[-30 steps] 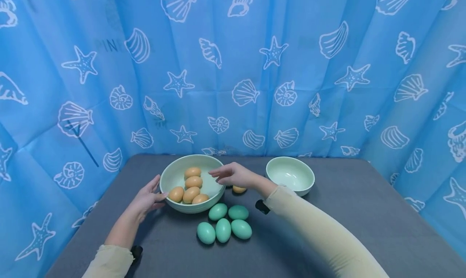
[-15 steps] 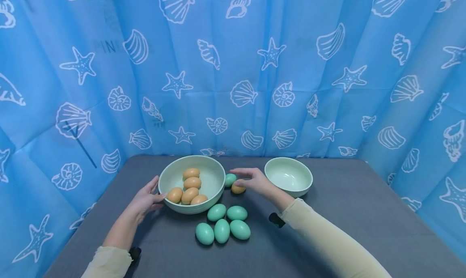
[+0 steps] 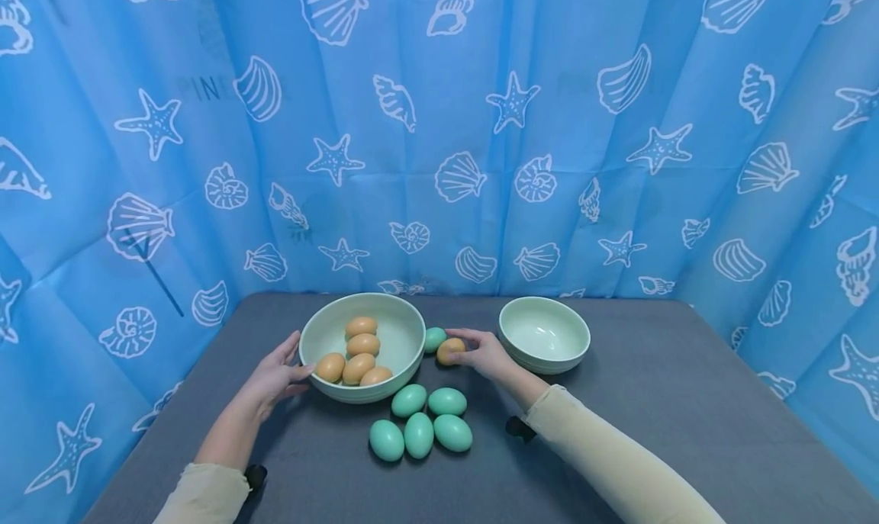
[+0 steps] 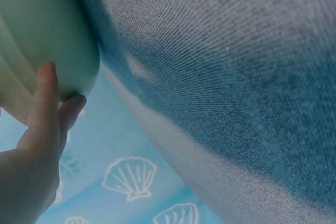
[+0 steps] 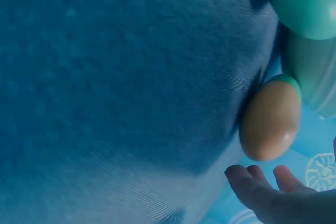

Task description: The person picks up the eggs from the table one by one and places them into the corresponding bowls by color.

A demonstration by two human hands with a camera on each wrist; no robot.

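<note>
A large pale green bowl (image 3: 405, 329) at the left holds several brown eggs (image 3: 359, 368). My left hand (image 3: 275, 377) rests against its left side, fingers extended; the left wrist view shows fingertips at the outer wall (image 4: 47, 9). Right of the bowl, one brown egg (image 3: 449, 351) lies on the table beside a green egg (image 3: 434, 339). My right hand (image 3: 486, 354) reaches this brown egg from the right, index finger behind and thumb in front. In the right wrist view its spread fingertips (image 5: 239, 174) show a small gap from the egg.
Several green eggs (image 3: 419, 435) lie clustered in front of the large bowl. A smaller pale green bowl (image 3: 545, 327) stands back right, just behind my right hand, with no egg in it. A blue shell-print curtain (image 3: 439, 127) hangs behind the grey table (image 3: 652, 387).
My right hand has moved from over the large bowl's right rim, rightward and down to the loose brown egg. The left hand stays at the bowl.
</note>
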